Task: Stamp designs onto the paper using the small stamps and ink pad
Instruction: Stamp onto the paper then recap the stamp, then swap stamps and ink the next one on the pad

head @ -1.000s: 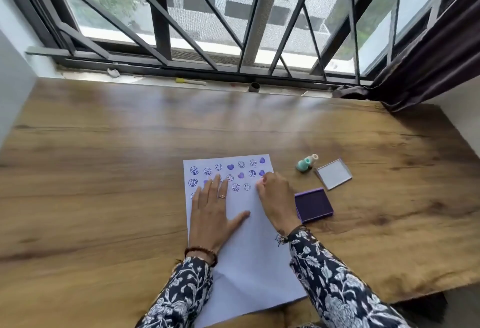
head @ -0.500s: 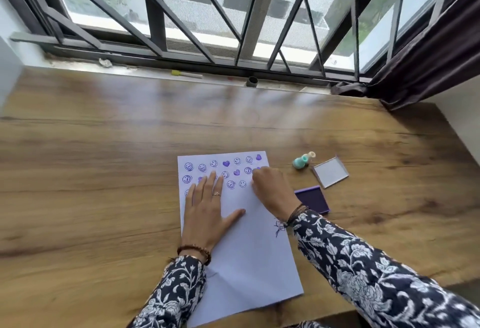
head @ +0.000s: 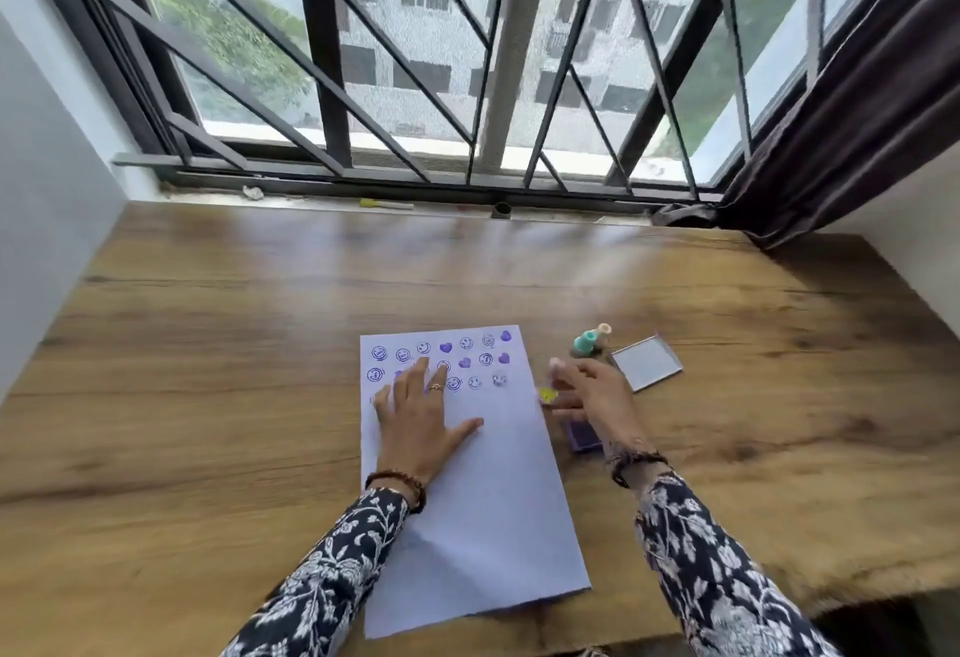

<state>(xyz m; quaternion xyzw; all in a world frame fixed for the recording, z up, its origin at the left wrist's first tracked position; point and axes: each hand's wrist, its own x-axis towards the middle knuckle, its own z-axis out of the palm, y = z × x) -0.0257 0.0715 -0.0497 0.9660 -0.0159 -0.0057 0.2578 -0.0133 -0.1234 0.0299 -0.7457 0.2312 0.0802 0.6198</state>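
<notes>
A white sheet of paper point(head: 483, 500) lies on the wooden table, its top rows covered with purple smiley and heart prints. My left hand point(head: 421, 417) rests flat on the sheet, fingers spread. My right hand point(head: 592, 396) hovers just off the paper's right edge, above the purple ink pad point(head: 582, 437), pinching a small yellow stamp point(head: 546, 394). Two more small stamps, a teal one point(head: 586, 342) and a cream one point(head: 603, 330), lie beyond it.
The ink pad's clear lid point(head: 647, 362) lies right of the stamps. The wooden table point(head: 208, 370) ends at a barred window ledge holding a yellow marker point(head: 387, 204). A dark curtain point(head: 841, 136) hangs at the right.
My right hand has lifted off the paper's third row and moved right, over the ink pad, with the stamp. A fresh print shows where it was. The left hand stayed put.
</notes>
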